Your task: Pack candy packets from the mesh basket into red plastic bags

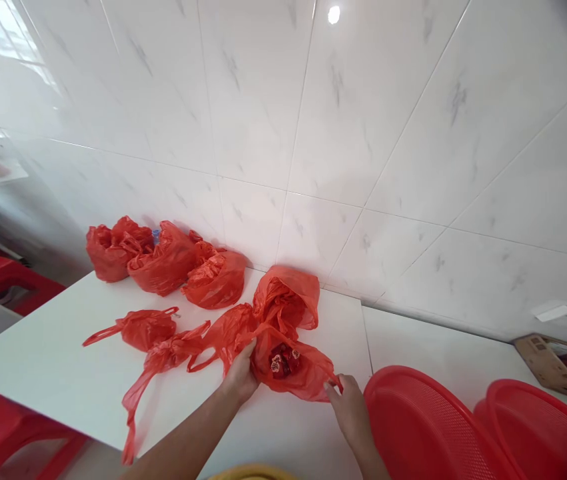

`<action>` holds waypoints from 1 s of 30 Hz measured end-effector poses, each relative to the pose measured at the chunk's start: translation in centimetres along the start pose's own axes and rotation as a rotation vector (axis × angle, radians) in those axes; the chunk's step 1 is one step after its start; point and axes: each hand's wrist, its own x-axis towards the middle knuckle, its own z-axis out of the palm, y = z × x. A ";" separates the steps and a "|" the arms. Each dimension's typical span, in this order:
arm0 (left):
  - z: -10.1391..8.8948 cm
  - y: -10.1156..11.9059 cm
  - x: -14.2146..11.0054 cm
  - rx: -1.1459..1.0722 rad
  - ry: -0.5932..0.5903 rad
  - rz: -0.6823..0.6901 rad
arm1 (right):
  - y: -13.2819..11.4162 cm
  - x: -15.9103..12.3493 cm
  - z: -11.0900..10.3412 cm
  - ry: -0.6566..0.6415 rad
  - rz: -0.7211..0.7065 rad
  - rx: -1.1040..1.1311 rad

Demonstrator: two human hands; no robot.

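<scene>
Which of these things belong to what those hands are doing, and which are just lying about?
In use:
Left hand, holding the open red bag by its edge
Right hand, pinching its other side
Dark red items inside

Apparently lying about:
Red bags along the wall
Smaller red bag
Red baskets
Cardboard box

Fingers of the left hand (242,379) disappear beneath an open red bag (308,380) at six o'clock, its dark red contents (286,360) partly covered by plastic and too small to identify. Crumpled red bags (163,260) at nine o'clock conceal their loads and all but the blue top of an object (156,235). The frame crops red stools (28,290) at eight and nine, a yellow rim (250,473) at six, red baskets (413,420) at four and five, and a cardboard box (546,357) at four. Glare and blur obscure the ten o'clock corner.
</scene>
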 end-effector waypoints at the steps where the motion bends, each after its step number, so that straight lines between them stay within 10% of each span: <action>1: 0.0 0.2 0.0 0.000 0.016 0.007 | -0.8 0.0 -0.5 -0.029 0.025 0.030; 10: 0.6 1.5 -0.5 -0.009 0.054 0.073 | -7.6 0.4 -5.1 -0.248 -0.066 0.777; 30: -1.0 3.5 -2.5 0.382 -0.035 0.240 | -8.1 0.0 -6.6 -0.195 -0.036 0.570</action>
